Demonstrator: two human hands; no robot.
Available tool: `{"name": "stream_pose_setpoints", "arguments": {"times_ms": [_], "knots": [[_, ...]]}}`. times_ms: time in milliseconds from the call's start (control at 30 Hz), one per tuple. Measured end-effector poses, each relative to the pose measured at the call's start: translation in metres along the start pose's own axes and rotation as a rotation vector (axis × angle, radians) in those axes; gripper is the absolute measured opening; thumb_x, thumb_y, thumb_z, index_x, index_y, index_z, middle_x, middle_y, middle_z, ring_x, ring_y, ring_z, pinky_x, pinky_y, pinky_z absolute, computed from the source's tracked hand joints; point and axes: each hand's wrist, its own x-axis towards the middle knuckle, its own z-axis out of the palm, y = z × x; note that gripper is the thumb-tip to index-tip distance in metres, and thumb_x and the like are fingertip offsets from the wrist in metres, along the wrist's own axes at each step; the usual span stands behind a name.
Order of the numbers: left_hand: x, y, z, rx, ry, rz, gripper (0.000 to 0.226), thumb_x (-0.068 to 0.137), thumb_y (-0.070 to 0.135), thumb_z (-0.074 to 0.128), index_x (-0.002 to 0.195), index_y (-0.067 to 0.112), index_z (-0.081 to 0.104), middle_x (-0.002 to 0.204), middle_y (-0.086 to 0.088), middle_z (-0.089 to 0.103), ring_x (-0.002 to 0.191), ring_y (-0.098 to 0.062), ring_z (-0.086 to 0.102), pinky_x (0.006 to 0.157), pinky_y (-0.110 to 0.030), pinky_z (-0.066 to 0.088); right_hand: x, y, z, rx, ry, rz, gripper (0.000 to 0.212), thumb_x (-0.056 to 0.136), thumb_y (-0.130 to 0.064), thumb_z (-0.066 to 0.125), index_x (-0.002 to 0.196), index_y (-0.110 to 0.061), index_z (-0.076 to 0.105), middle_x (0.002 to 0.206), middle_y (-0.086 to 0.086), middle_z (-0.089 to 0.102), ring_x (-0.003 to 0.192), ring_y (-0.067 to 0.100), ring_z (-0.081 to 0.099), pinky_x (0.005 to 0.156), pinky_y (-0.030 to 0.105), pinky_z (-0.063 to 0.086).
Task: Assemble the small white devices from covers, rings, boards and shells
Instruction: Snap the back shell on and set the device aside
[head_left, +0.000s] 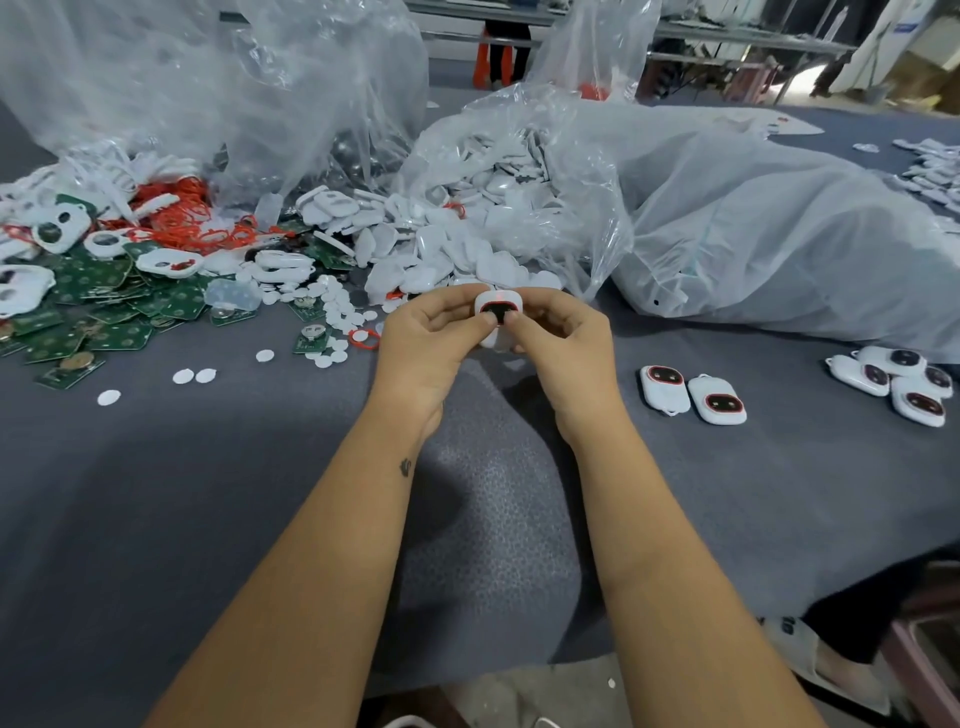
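Between the left hand (434, 332) and right hand (563, 340), a small white device (497, 317) is pinched by curled fingertips, just before the bag of white shells (498, 208).

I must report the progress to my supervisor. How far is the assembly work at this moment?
Done: two finished devices lie on the grey cloth, and a cluster of about four more sits farther right. In hand: the left hand and right hand grip one white device, thumbs pressing its face. Left: heaps of green boards, red rings and white shells remain, so most of the work is ahead.
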Motion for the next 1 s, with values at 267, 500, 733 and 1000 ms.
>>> {"name": "stream_pose_setpoints", "arguments": {"times_ms": [267,500,733,1000], "knots": [[-0.0010,0.0020,0.0007,0.014,-0.001,-0.041,0.025,0.085,-0.004,0.066,0.093,0.018,0.070,0.086,0.001,0.075,0.085,-0.014,0.069,0.073,-0.023,0.055,-0.0008,-0.0018,0.0009,0.044,-0.023,0.054,0.025,0.085,0.001,0.059,0.096,-0.016,0.073,0.082,0.005,0.071,0.075,0.012,0.062,0.061,0.019,0.051],[-0.0021,0.0040,0.0017,0.004,0.012,-0.051,0.025,0.084,-0.007,0.066,0.096,0.015,0.069,0.089,-0.004,0.073,0.085,-0.016,0.068,0.073,-0.023,0.057,-0.0034,-0.0022,0.0024,-0.017,-0.100,0.023,0.029,0.082,0.009,0.064,0.106,-0.008,0.068,0.092,0.006,0.070,0.081,0.010,0.062,0.070,0.021,0.050],[-0.0036,0.0025,0.0014,0.026,-0.006,-0.047,0.027,0.083,-0.011,0.065,0.093,0.013,0.069,0.085,-0.003,0.072,0.079,-0.012,0.067,0.071,-0.020,0.056,-0.0027,-0.0011,0.0004,-0.064,-0.100,0.001,0.029,0.081,0.012,0.064,0.107,-0.001,0.067,0.093,0.008,0.071,0.078,0.006,0.064,0.069,0.018,0.049],[-0.0022,0.0017,0.0012,0.003,0.017,-0.048,0.028,0.083,-0.011,0.065,0.094,0.014,0.068,0.088,-0.002,0.073,0.086,-0.015,0.068,0.077,-0.022,0.056,-0.0027,-0.0012,-0.0012,0.017,-0.135,0.032,0.030,0.081,0.011,0.064,0.101,-0.011,0.069,0.088,0.002,0.071,0.077,0.005,0.064,0.067,0.015,0.049]]}}
